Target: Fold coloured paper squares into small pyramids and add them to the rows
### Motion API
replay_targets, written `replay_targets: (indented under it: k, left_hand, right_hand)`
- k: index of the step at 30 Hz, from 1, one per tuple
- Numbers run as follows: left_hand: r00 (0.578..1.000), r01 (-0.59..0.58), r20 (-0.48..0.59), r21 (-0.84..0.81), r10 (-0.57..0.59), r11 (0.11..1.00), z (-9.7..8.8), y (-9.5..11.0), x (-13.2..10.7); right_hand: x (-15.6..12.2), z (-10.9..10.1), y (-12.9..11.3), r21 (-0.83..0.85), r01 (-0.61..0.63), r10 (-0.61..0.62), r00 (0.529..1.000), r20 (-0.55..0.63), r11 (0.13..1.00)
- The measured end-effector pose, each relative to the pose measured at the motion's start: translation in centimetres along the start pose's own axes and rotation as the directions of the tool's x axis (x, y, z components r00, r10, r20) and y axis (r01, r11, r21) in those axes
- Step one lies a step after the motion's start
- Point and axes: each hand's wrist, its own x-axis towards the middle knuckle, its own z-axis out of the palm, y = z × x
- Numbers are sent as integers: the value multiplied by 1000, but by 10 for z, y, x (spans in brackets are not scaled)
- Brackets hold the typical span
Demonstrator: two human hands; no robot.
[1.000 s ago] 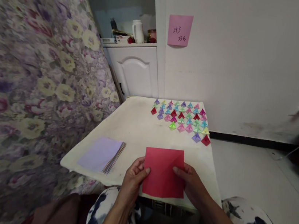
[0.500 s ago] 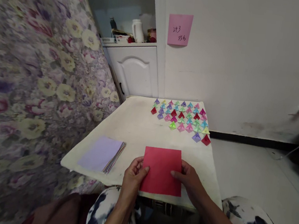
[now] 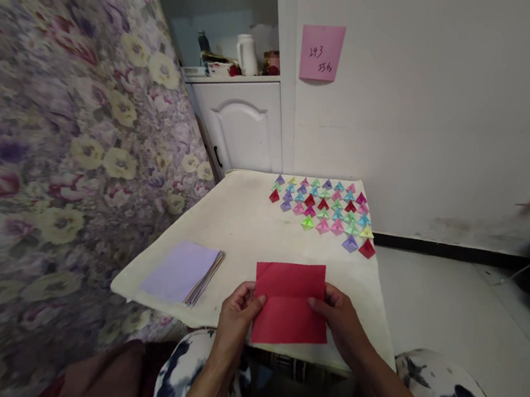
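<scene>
A red square sheet of paper [image 3: 286, 322] is held between my two hands above the near edge of the table. A faint horizontal crease runs across its middle, and the sheet bends slightly along it. My left hand [image 3: 241, 306] pinches the left edge, thumb on top and fingers behind. On the opposite edge, my right hand [image 3: 338, 312] grips the paper the same way. The fingertips behind the sheet are hidden. To the left of my left hand lies a stack of coloured paper [image 3: 182, 272] with a lilac sheet uppermost.
Rows of small folded paper pieces [image 3: 323, 224] in many colours cover the far right of the cream-covered table [image 3: 237, 221]. Behind stand a white cabinet [image 3: 245, 124] and a wall with a pink note [image 3: 321, 53]. A floral curtain [image 3: 82, 135] hangs along the left.
The red paper was flat and now bends a little at a crease across its middle, its lower edge tilted. Both hands keep their hold, the right having shifted slightly.
</scene>
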Motion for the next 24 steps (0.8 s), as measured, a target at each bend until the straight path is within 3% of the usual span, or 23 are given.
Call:
replay_targets:
  k: [7, 14, 19, 24]
  left_hand:
    - [999, 37, -1, -21, -37, 999, -3, -4, -1]
    - [995, 79, 66, -159, -69, 984, 1, 4, -3]
    - [995, 83, 75, -230, -67, 970, 1, 10, -4]
    - [989, 113, 125, -331, -75, 937, 2, 14, -4]
  right_hand:
    - [-1, 0, 0, 73, -46, 48, 998, -34, 996]
    - [-2, 0, -4, 132, -93, 102, 993, -63, 987]
    - [0, -2, -8, 138, -85, 89, 996, -19, 987]
    - [0, -5, -8, 322, -65, 61, 998, 21, 944]
